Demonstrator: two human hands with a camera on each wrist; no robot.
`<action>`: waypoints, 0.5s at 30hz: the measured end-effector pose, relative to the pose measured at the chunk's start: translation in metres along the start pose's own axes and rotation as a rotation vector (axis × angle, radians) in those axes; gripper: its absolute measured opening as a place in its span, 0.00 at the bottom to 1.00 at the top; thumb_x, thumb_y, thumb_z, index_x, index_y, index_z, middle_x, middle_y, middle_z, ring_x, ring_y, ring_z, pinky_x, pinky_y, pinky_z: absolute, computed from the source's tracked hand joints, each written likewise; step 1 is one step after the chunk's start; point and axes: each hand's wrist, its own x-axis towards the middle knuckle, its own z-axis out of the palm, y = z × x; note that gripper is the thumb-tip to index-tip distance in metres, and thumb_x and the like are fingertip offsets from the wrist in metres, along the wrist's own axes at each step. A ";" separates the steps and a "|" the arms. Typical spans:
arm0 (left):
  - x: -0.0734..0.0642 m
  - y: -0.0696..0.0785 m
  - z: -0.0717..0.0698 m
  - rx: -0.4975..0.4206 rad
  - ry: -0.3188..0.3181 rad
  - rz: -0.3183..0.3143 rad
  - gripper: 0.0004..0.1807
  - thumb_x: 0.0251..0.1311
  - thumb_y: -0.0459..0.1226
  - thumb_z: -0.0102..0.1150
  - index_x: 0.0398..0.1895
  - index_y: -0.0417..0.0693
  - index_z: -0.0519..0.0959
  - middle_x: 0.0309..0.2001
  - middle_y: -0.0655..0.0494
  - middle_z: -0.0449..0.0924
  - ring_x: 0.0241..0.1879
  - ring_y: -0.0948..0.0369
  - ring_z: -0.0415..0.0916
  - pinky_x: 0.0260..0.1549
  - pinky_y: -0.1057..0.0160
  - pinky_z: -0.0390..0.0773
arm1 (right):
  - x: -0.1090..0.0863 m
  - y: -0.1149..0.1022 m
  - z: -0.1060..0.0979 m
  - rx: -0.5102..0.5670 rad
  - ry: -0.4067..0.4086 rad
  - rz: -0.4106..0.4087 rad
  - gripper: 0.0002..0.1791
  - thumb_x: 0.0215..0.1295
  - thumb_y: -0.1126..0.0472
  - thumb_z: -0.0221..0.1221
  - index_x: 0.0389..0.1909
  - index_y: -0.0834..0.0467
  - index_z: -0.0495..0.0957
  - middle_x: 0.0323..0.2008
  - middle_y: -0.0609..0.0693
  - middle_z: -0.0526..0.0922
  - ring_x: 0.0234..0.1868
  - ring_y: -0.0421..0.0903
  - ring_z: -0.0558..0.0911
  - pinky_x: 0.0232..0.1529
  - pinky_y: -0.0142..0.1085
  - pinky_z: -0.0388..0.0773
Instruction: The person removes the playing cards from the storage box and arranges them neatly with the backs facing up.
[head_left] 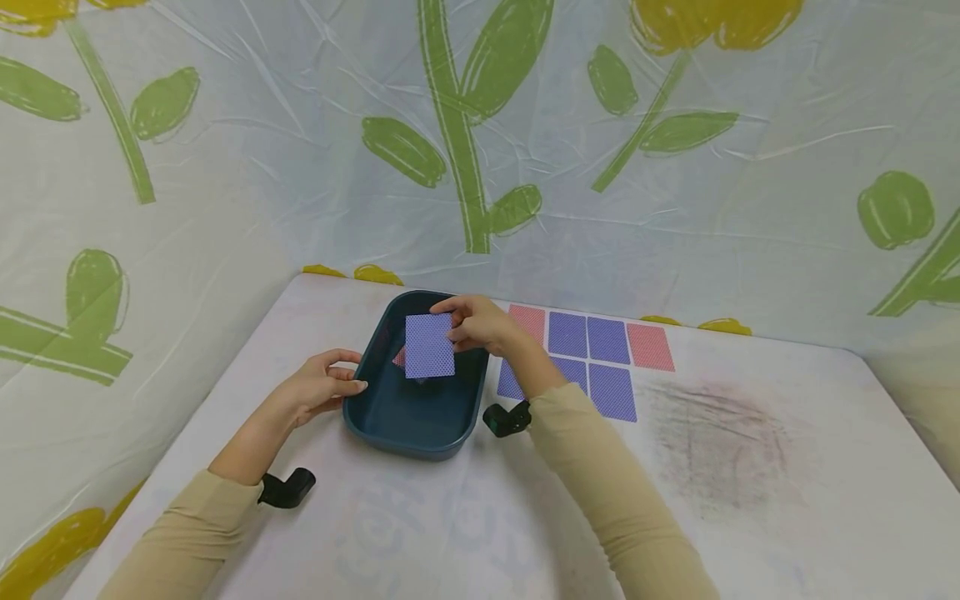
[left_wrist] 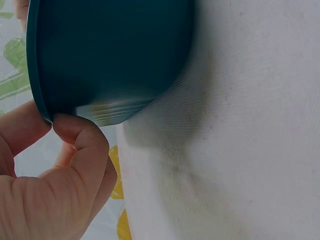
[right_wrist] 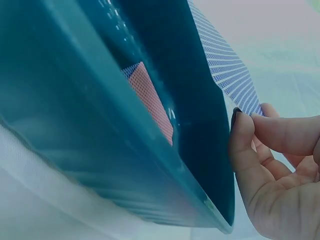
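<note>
A dark teal plastic basin (head_left: 408,425) stands on the white table. My left hand (head_left: 324,385) pinches its left rim; the left wrist view shows thumb and fingers on either side of the basin's edge (left_wrist: 42,100). Above the basin, my right hand (head_left: 483,325) pinches a blue-patterned playing card (head_left: 429,346) by its right edge. In the right wrist view that blue card (right_wrist: 227,62) is seen at a slant between thumb and fingers. Inside the basin lies a red-patterned card (right_wrist: 150,102), with a bit of blue card beside it, mostly hidden in the head view.
Right of the basin lie several face-down cards in two rows, blue ones (head_left: 613,392) and red ones (head_left: 650,347), partly covered by my right forearm. A dark smudge (head_left: 720,442) marks the table further right. A flower-printed sheet (head_left: 570,242) hangs behind the table.
</note>
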 end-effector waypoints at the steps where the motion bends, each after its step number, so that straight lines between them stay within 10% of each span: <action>1: 0.000 0.000 0.000 -0.001 -0.002 0.003 0.29 0.59 0.29 0.57 0.62 0.34 0.58 0.33 0.52 0.69 0.31 0.62 0.70 0.32 0.66 0.73 | -0.001 0.000 -0.001 0.002 0.000 0.002 0.26 0.58 0.80 0.52 0.58 0.64 0.70 0.28 0.51 0.64 0.26 0.44 0.69 0.27 0.31 0.75; 15: 0.000 -0.001 -0.001 -0.022 -0.020 0.019 0.30 0.59 0.29 0.57 0.63 0.34 0.58 0.32 0.54 0.69 0.30 0.63 0.70 0.31 0.66 0.73 | -0.021 -0.007 -0.015 -0.010 -0.007 -0.023 0.26 0.58 0.79 0.52 0.59 0.63 0.70 0.30 0.52 0.65 0.30 0.45 0.71 0.30 0.32 0.77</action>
